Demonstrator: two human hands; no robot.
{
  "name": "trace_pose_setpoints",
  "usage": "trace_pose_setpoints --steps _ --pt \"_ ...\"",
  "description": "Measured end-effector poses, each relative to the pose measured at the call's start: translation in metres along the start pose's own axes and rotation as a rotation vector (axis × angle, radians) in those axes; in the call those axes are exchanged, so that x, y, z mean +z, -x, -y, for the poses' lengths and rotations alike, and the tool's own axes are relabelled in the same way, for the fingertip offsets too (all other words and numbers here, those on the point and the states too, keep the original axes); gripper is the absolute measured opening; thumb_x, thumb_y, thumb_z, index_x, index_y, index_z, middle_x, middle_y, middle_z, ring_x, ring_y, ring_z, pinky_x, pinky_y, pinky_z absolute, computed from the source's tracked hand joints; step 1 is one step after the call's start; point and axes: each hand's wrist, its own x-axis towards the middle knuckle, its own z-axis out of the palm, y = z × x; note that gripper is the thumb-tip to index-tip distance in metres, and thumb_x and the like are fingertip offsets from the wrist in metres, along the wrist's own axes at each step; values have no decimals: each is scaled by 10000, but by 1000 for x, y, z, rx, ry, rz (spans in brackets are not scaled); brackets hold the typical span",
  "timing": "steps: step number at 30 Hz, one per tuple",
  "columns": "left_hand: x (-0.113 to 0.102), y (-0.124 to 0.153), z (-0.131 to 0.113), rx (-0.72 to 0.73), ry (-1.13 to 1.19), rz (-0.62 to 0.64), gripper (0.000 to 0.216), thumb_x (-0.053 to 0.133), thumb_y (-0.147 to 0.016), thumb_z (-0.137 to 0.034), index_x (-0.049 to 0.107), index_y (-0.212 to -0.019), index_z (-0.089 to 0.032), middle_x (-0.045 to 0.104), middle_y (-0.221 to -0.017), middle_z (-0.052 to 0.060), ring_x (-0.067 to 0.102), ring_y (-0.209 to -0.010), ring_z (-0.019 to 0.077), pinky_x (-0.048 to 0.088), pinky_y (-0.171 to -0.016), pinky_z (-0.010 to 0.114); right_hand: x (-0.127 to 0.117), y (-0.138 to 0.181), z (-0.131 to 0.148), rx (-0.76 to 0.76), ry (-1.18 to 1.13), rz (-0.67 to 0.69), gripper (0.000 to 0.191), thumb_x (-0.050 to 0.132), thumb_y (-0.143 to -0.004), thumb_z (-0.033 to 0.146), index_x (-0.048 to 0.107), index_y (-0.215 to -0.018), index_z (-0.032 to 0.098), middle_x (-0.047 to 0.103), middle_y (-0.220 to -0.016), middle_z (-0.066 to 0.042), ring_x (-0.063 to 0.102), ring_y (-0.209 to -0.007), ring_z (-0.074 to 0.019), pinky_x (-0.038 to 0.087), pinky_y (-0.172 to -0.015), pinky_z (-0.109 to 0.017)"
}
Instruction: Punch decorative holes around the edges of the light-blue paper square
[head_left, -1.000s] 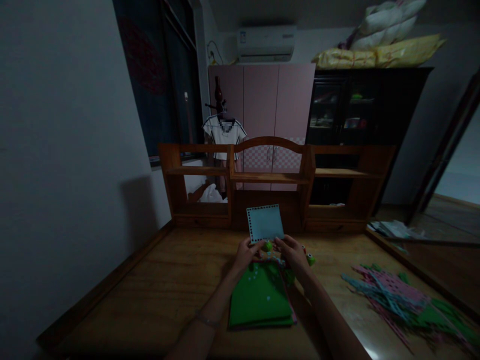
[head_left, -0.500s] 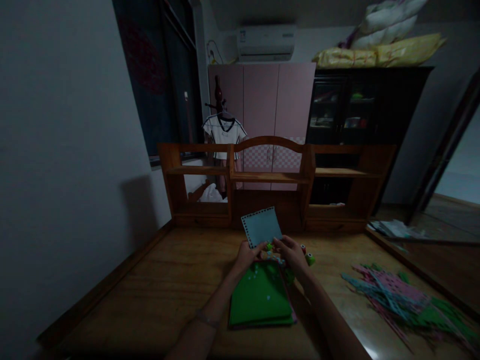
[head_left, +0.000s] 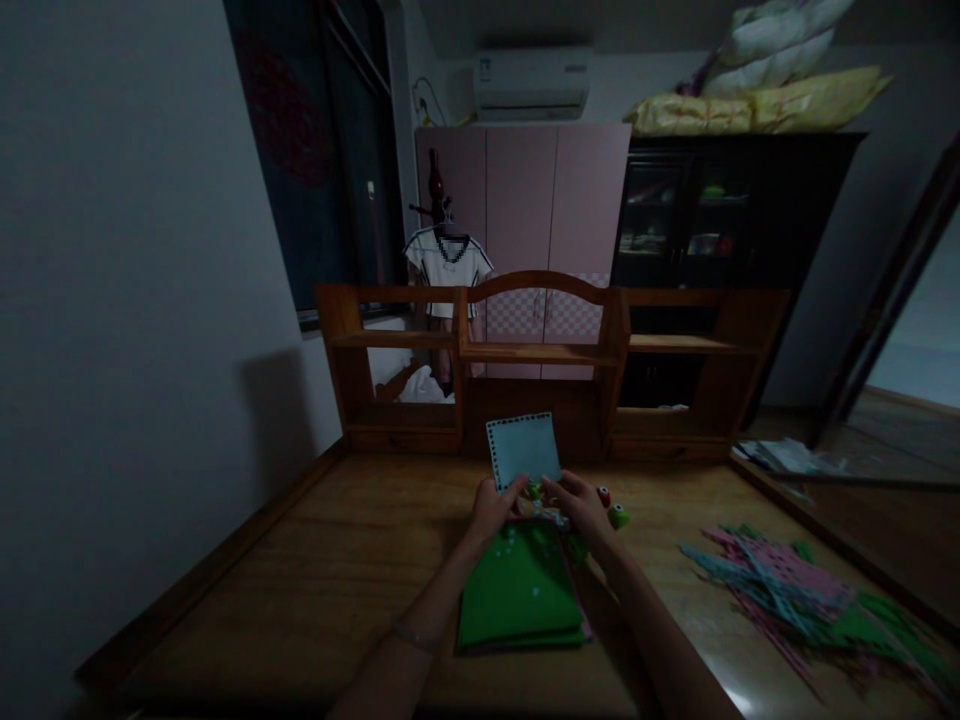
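A pale blue felt square (head_left: 524,448) with holes punched along its edges stands raised between my hands. My left hand (head_left: 493,508) pinches its lower left part, and my right hand (head_left: 581,505) pinches the lower right. Below them on the table lies a small stack of green felt sheets (head_left: 521,590), with a pink edge showing under it. Small pieces in light blue and green (head_left: 547,512) lie between my hands, partly hidden. Just beyond my right hand are a red ball-like piece with an eye (head_left: 604,496) and a green one (head_left: 618,516).
On the right of the wooden table (head_left: 315,570) spreads a tangled heap of pink, blue and green felt strips (head_left: 795,590). A wooden shelf unit (head_left: 540,354) rises along the table's far edge. The wall (head_left: 150,350) borders the left side.
The blue felt square has turned slightly more upright and shifted a little to the right. Both hands keep their grip with only small finger movement.
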Motion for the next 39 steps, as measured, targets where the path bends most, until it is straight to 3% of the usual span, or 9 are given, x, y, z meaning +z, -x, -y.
trace_pose_setpoints --steps 9,17,27,39 --pt "-5 4 -7 57 -181 -119 495 497 -770 -570 598 -597 -117 538 -462 13 532 -468 127 384 -486 203 0 2 2 -33 94 -115 431 600 -688 574 630 -790 156 630 -665 -45 585 -598 -164 421 -502 -233" --pt "-5 12 -21 93 -221 -149 488 460 -802 -554 601 -625 -122 532 -457 12 529 -486 130 378 -502 203 -1 -1 -3 -50 105 -72 390 604 -706 537 626 -805 161 636 -700 -34 575 -589 -141 426 -524 -227" --pt "-1 15 -23 66 -115 -74 470 472 -787 -549 582 -602 -132 577 -536 28 547 -516 141 386 -496 213 3 1 5 -59 110 -49 431 602 -679 575 620 -777 156 622 -685 -36 572 -601 -149 451 -576 -248" --pt "1 14 -13 45 -101 -14 504 409 -817 -560 536 -536 -161 511 -451 3 501 -438 121 382 -498 222 2 0 1 -75 106 -86 391 614 -694 535 624 -786 155 629 -687 -32 566 -578 -139 423 -531 -233"
